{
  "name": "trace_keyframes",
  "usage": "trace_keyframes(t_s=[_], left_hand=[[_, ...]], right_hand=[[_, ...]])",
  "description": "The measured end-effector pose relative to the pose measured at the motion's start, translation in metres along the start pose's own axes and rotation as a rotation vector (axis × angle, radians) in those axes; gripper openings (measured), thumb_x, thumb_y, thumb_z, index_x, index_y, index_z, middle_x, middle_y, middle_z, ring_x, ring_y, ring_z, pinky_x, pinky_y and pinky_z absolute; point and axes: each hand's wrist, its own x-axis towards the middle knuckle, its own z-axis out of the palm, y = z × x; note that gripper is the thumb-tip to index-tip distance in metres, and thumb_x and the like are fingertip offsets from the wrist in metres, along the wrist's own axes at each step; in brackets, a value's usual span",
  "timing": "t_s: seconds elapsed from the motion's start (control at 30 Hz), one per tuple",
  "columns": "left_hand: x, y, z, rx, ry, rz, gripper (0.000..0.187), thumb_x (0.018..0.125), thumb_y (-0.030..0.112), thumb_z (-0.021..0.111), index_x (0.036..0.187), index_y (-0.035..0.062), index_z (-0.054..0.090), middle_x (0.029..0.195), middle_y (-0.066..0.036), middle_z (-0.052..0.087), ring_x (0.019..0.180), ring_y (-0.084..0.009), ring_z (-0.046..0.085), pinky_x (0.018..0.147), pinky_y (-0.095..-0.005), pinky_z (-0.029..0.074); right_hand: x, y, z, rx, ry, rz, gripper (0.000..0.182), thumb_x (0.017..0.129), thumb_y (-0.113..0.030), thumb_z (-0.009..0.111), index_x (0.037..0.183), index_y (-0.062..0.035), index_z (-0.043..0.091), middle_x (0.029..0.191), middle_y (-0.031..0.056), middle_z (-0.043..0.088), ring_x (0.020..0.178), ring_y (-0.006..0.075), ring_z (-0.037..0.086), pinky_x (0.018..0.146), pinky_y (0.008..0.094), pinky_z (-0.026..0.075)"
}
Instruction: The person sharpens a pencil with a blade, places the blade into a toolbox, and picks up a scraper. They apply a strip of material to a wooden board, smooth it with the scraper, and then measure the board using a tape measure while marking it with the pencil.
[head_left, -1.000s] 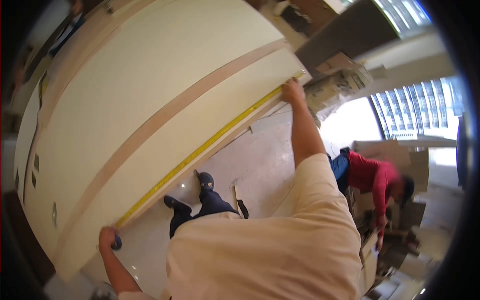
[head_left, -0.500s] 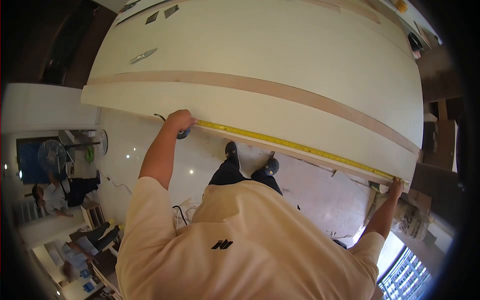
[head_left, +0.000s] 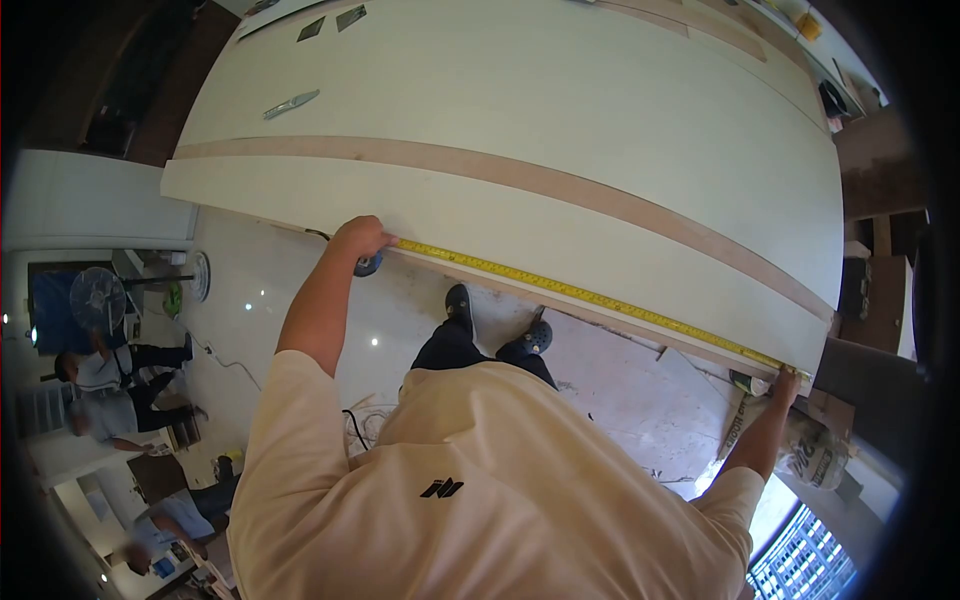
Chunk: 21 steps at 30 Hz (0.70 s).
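A yellow tape measure (head_left: 580,292) is stretched along the near edge of a long pale board (head_left: 300,183). My left hand (head_left: 362,238) is closed around its case, whose dark blue side shows below my fingers; a dark strap sticks out beside it. At the right end of the board, my right hand (head_left: 788,382) pinches the blade's end against the edge. The blade lies nearly straight between both hands. A light brown wood strip (head_left: 520,176) runs along the board beyond the tape.
Farther up the wide pale surface (head_left: 560,90) lie a folding-type knife (head_left: 291,104) and two small dark plates (head_left: 331,22). A standing fan (head_left: 98,297) and several people (head_left: 150,405) are at the left. A cable (head_left: 232,360) crosses the floor; a bag (head_left: 812,455) stands at lower right.
The view has shifted slightly. My hands hold the tape in almost the same places along the board edge. At the left, another person has come into view near the fan.
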Motion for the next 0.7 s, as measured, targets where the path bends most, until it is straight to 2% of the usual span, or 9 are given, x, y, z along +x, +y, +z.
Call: trace_keyframes(t_s=[0.23, 0.33, 0.53, 0.63, 0.7], left_hand=[[0.006, -0.005, 0.005, 0.001, -0.006, 0.036, 0.047, 0.086, 0.044, 0.061, 0.087, -0.0023, 0.07, 0.086, -0.022, 0.066, 0.083, -0.0333, 0.064, 0.078, -0.041, 0.049], [0.008, -0.008, 0.005, 0.011, 0.001, 0.061, 0.046, 0.087, 0.043, 0.061, 0.087, -0.002, 0.07, 0.085, -0.022, 0.066, 0.082, -0.0332, 0.064, 0.078, -0.0411, 0.049], [0.011, -0.008, 0.006, -0.003, -0.005, 0.051, 0.046, 0.086, 0.043, 0.061, 0.086, -0.0016, 0.07, 0.082, -0.021, 0.066, 0.078, -0.0329, 0.064, 0.076, -0.0412, 0.049], [0.011, -0.007, 0.004, 0.006, -0.011, 0.059, 0.046, 0.085, 0.044, 0.062, 0.085, -0.0013, 0.07, 0.08, -0.021, 0.066, 0.075, -0.0328, 0.064, 0.074, -0.0411, 0.049], [0.011, -0.006, 0.002, 0.013, -0.014, 0.062, 0.047, 0.084, 0.045, 0.063, 0.084, -0.0014, 0.07, 0.079, -0.021, 0.066, 0.075, -0.0327, 0.064, 0.074, -0.041, 0.049]], right_hand=[[-0.003, 0.002, 0.003, -0.017, 0.147, -0.067, 0.044, 0.098, -0.036, 0.041, 0.094, -0.0029, 0.069, 0.097, 0.0266, 0.063, 0.094, 0.0386, 0.061, 0.082, 0.0464, 0.051], [0.0, 0.003, 0.001, -0.075, 0.121, -0.119, 0.042, 0.098, -0.036, 0.042, 0.094, -0.0036, 0.069, 0.096, 0.0266, 0.063, 0.093, 0.0379, 0.061, 0.079, 0.0459, 0.051], [-0.002, -0.001, -0.006, -0.107, 0.078, -0.059, 0.044, 0.096, -0.037, 0.046, 0.092, 0.0017, 0.067, 0.097, 0.0258, 0.063, 0.093, 0.0394, 0.06, 0.078, 0.0471, 0.051], [0.001, 0.001, 0.0, 0.015, 0.095, -0.016, 0.046, 0.095, -0.037, 0.048, 0.093, 0.0048, 0.066, 0.102, 0.0263, 0.062, 0.095, 0.0413, 0.059, 0.08, 0.0474, 0.05], [0.005, 0.004, 0.009, 0.073, 0.074, 0.061, 0.045, 0.094, -0.038, 0.048, 0.097, 0.0036, 0.065, 0.105, 0.0271, 0.061, 0.097, 0.0422, 0.058, 0.082, 0.0471, 0.049]])
